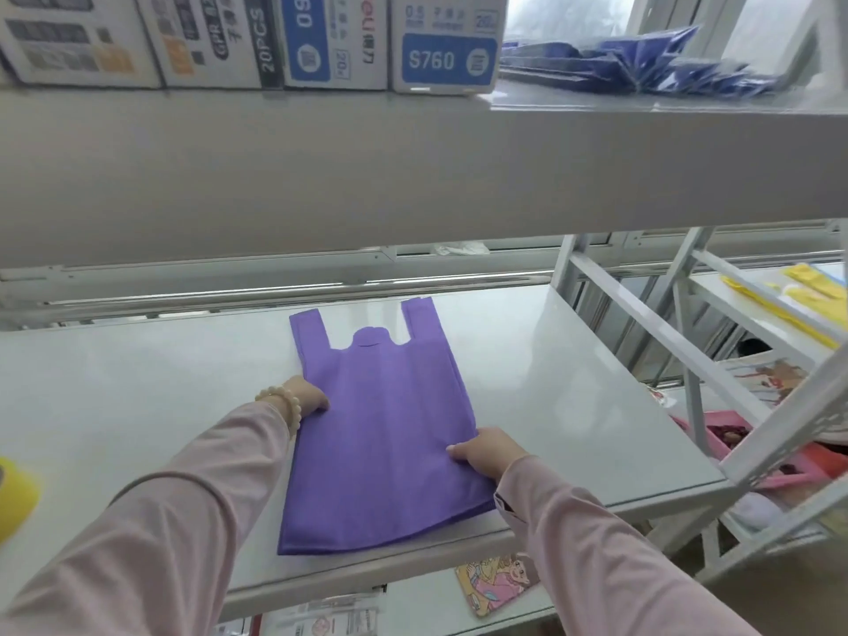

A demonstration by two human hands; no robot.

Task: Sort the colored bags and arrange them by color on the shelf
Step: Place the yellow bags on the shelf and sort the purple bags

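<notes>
A purple bag (381, 429) lies flat on the middle shelf (137, 392), its two handles pointing toward the back and its bottom edge reaching the shelf's front lip. The person holds it by both long sides. The left hand (308, 398), with a bead bracelet (282, 403) at the wrist, grips the left edge about halfway up. The right hand (487, 454) pinches the right edge lower down, thumb lying on top of the cloth and the fingers hidden beneath it. Both sleeves are pale pink. On the upper shelf (321, 167) stands a row of printed boxes (445, 43), and just beside them to the right sits a heap of blue bags (642, 62). Off to the right, on a neighbouring rack, lie yellow bags (798, 296).
</notes>
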